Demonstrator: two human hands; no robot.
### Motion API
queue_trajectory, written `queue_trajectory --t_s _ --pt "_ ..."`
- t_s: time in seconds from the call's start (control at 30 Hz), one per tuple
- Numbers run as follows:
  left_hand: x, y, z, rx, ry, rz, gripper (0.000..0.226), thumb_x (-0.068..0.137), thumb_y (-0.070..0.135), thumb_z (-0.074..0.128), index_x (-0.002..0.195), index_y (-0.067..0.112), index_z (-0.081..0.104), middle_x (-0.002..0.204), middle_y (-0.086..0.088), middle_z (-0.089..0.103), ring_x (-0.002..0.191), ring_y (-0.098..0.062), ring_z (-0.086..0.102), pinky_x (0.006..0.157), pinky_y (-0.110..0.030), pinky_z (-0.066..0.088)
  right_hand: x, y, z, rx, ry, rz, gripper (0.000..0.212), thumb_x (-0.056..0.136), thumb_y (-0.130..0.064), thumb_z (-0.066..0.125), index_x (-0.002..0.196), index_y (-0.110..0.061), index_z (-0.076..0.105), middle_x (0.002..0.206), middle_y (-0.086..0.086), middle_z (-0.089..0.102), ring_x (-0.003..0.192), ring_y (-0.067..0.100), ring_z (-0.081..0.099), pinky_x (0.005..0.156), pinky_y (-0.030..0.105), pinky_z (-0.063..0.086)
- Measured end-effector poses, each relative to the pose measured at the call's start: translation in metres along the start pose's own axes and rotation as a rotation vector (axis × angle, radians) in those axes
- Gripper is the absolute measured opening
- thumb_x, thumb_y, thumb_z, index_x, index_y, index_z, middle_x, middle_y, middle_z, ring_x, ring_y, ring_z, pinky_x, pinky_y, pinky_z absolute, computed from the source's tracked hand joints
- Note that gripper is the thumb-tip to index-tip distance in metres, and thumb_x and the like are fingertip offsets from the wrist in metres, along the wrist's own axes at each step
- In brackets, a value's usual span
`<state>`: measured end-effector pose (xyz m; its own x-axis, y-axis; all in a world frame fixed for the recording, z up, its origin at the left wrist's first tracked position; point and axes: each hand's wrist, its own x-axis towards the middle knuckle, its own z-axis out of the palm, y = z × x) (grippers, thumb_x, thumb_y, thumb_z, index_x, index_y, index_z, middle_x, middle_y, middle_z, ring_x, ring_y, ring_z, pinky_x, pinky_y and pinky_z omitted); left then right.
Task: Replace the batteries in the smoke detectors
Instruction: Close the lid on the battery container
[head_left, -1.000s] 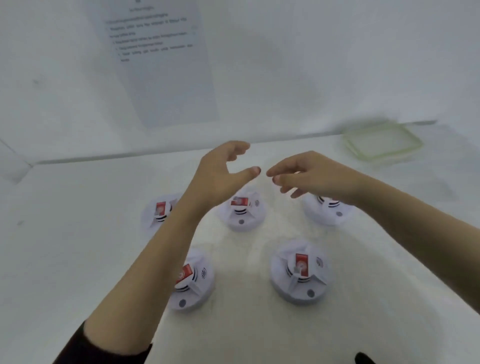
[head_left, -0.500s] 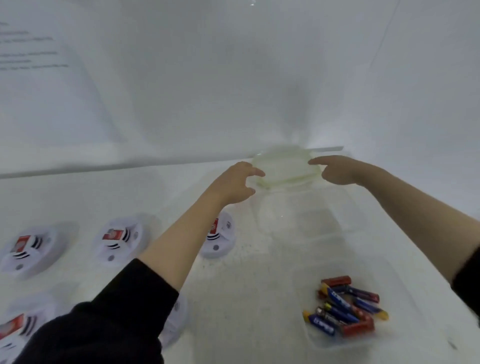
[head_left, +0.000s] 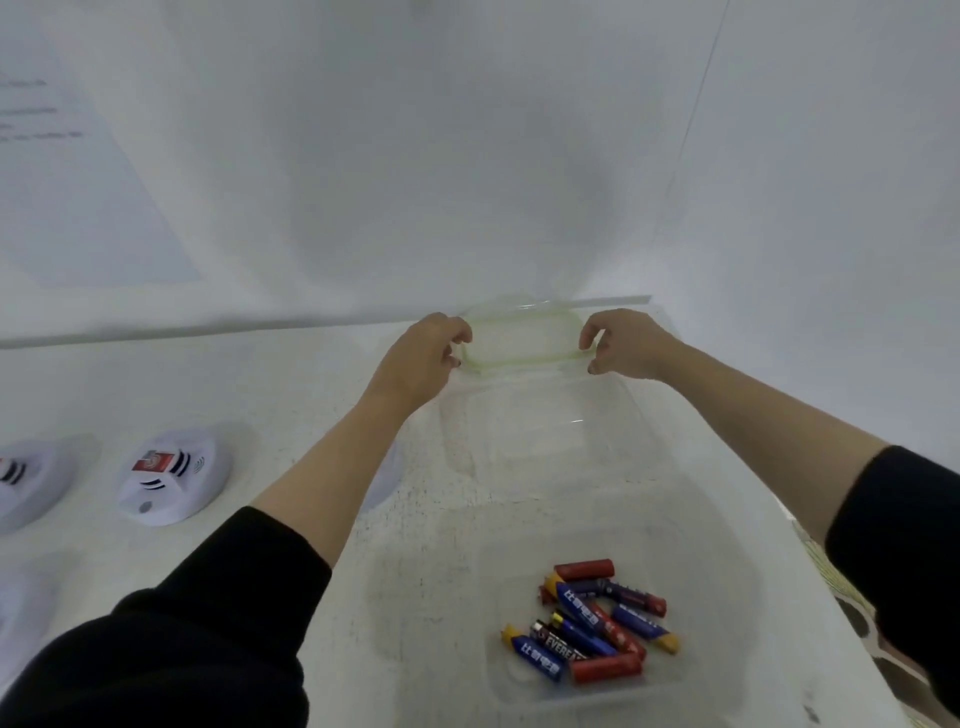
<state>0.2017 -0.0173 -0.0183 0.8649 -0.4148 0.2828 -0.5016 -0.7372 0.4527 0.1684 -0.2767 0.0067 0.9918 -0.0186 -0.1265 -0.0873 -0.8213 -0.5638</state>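
A clear lid with a green rim (head_left: 522, 338) is held at the far end of the table, just above the back edge of an empty clear container (head_left: 540, 426). My left hand (head_left: 423, 358) pinches its left edge and my right hand (head_left: 623, 343) pinches its right edge. A second clear container (head_left: 691, 696) at the near right holds several blue and red batteries (head_left: 589, 623). An open white smoke detector (head_left: 169, 478) with a red battery showing lies at the left, and another detector (head_left: 26, 483) is cut off at the left edge.
A white wall with a printed sheet (head_left: 78, 171) stands behind the white table (head_left: 291, 374). The table's right edge (head_left: 852, 613) runs close beside the battery container. My left forearm hides part of a further detector (head_left: 389, 478).
The view swung right from the detectors to the containers. Both hands reached the green-rimmed lid and took hold of its two sides.
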Motion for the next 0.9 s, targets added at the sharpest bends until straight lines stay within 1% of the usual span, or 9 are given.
queue_trajectory --t_s 0.1,0.2,0.3,0.37,0.53,0.6,0.7,0.77,0.9 --pt "0.005 0.007 -0.008 -0.099 0.174 0.074 0.017 0.084 -0.011 0.059 0.094 0.000 0.068 0.092 -0.009 0.061 0.075 -0.014 0.054 0.077 -0.025 0.048 -0.004 0.002 -0.006 0.027 0.137 -0.072 0.019 0.077 -0.006 0.071 0.084 -0.017 0.058 0.074 -0.002 0.045 0.070 0.017 0.045 0.051 0.014 0.035" --pt "0.010 0.018 -0.025 -0.258 0.328 0.062 0.013 0.084 -0.006 0.060 0.088 0.004 0.068 0.083 0.002 0.062 0.070 -0.001 0.056 0.067 -0.009 0.044 -0.009 0.004 -0.014 0.022 0.299 -0.175 0.014 0.081 -0.021 0.069 0.091 -0.021 0.059 0.089 -0.001 0.049 0.080 0.015 0.046 0.069 0.024 0.033" --pt "0.011 0.030 -0.042 -0.381 0.443 0.047 0.019 0.081 -0.007 0.056 0.086 0.010 0.065 0.076 0.013 0.062 0.066 0.007 0.058 0.063 -0.011 0.046 -0.018 0.002 -0.021 0.258 0.344 -0.203 0.011 0.085 -0.031 0.066 0.090 -0.025 0.058 0.100 -0.006 0.059 0.085 0.010 0.055 0.071 0.020 0.038" --pt "0.007 0.037 -0.051 -0.459 0.501 0.018 0.021 0.081 -0.008 0.054 0.086 0.010 0.063 0.075 0.012 0.063 0.065 0.005 0.058 0.063 -0.019 0.050 -0.026 0.000 -0.026 0.396 0.345 -0.196 0.006 0.088 -0.029 0.062 0.085 -0.029 0.057 0.089 -0.011 0.063 0.072 0.002 0.056 0.063 0.016 0.041" --pt "-0.013 0.055 -0.067 -0.546 0.557 -0.085 0.019 0.083 0.008 0.067 0.076 0.025 0.063 0.071 0.024 0.067 0.066 0.006 0.058 0.059 -0.014 0.040 -0.049 -0.007 -0.038 0.601 0.397 -0.269 0.012 0.089 -0.016 0.059 0.083 -0.026 0.060 0.073 -0.001 0.066 0.065 0.013 0.061 0.069 0.033 0.047" --pt "-0.022 0.063 -0.071 -0.550 0.535 -0.185 0.018 0.083 0.013 0.069 0.072 0.027 0.064 0.071 0.019 0.068 0.056 0.006 0.056 0.056 -0.016 0.040 -0.059 -0.012 -0.042 0.637 0.445 -0.253 0.008 0.090 -0.015 0.059 0.084 -0.021 0.061 0.069 0.001 0.064 0.054 0.011 0.058 0.060 0.025 0.049" --pt "-0.037 0.069 -0.070 -0.572 0.354 -0.389 0.013 0.084 0.016 0.070 0.072 0.017 0.067 0.067 0.002 0.066 0.036 0.000 0.045 0.041 -0.021 0.038 -0.072 -0.016 -0.043 0.573 0.415 -0.143 0.009 0.091 -0.018 0.057 0.088 -0.011 0.062 0.064 0.002 0.060 0.041 0.008 0.049 0.048 0.022 0.041" --pt "-0.049 0.070 -0.065 -0.542 0.205 -0.481 0.014 0.084 0.018 0.071 0.075 0.008 0.067 0.066 -0.002 0.065 0.032 -0.002 0.044 0.034 -0.018 0.038 -0.079 -0.012 -0.040 0.487 0.277 -0.026 0.014 0.091 -0.022 0.058 0.091 -0.009 0.063 0.060 0.001 0.057 0.042 0.008 0.047 0.048 0.020 0.038" --pt "-0.073 0.067 -0.048 -0.514 -0.002 -0.581 0.022 0.084 0.017 0.072 0.082 -0.004 0.067 0.066 -0.006 0.065 0.034 -0.001 0.050 0.039 -0.017 0.046 -0.095 0.001 -0.026 0.337 -0.014 0.070 0.023 0.085 -0.028 0.067 0.103 -0.014 0.063 0.071 -0.001 0.059 0.056 0.008 0.050 0.057 0.019 0.039"
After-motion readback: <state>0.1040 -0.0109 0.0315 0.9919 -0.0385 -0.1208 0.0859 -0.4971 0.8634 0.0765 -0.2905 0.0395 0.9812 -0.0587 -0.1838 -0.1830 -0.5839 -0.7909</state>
